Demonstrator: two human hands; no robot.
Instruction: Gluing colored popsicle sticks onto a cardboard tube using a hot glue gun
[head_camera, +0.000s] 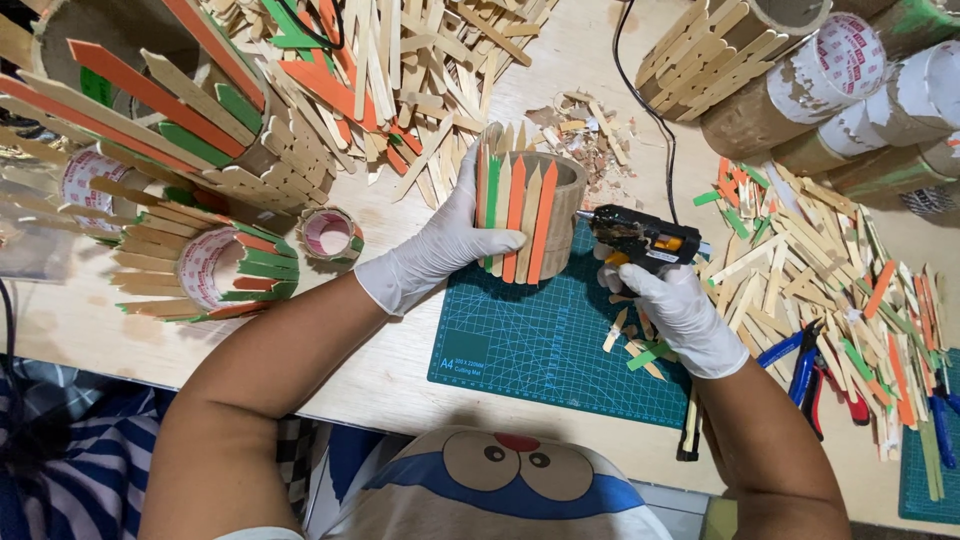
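My left hand (440, 245), in a white glove, grips a cardboard tube (553, 200) clad with pointed orange, green and plain wooden sticks; it stands on a green cutting mat (520, 340). My right hand (680, 315), also gloved, holds a black and orange glue gun (640, 237). Its nozzle points left, right at the tube's bare cardboard side. A few loose sticks (640, 352) lie on the mat under my right hand.
Finished stick-clad tubes (200, 265) and tape rolls (330, 232) sit at left. Loose sticks are heaped at the back (400, 60) and right (830, 270). Pliers with blue and red handles (810, 375) lie at right. More cardboard tubes (800, 80) stand at top right.
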